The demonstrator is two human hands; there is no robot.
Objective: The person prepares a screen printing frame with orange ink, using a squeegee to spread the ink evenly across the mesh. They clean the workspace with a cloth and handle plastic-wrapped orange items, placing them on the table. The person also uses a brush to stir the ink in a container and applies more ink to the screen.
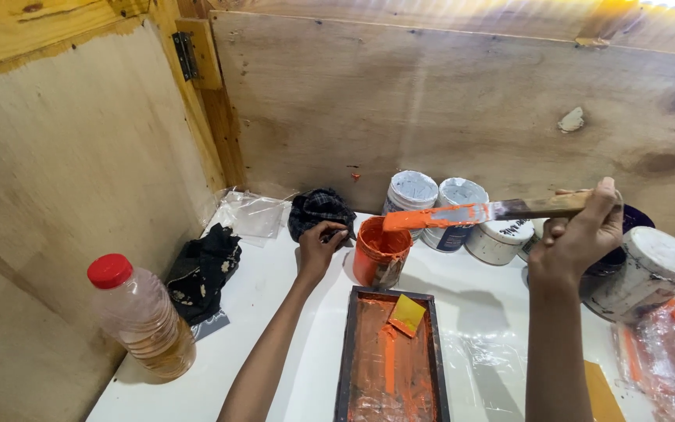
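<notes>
Nearest the camera, a dark tray (391,359) lies on the white bench (291,328), its floor smeared with orange paint and a small yellow card (407,314) resting in its far end. Just beyond the tray stands an open orange tub (381,252) of paint. The left hand (318,248) rests on the bench just left of the tub, fingers curled loosely, touching a dark checked cloth (319,209) and holding nothing that can be made out. The right hand (580,234) is closed around the wooden handle of a flat knife (462,213), held level above the tub with its blade coated in orange paint.

The likely trouble is a drip: the loaded blade hangs over the tub's far rim, and a tilt or a sideways drift would drop paint on the bench or on the 3 white-lidded tubs (447,211) just behind the tub. The tub is not gripped, so a scrape against its rim could tip it toward the tray.

Left of the tub lie another dark cloth (201,270), a plastic bottle (142,316) with a red cap and amber liquid, and clear bags (251,212). Right of it sits a tilted grey tub (646,273) over plastic sheeting (673,344) stained orange. Plywood walls (447,101) close in behind and at left, with a hinge (186,55) at the corner.
</notes>
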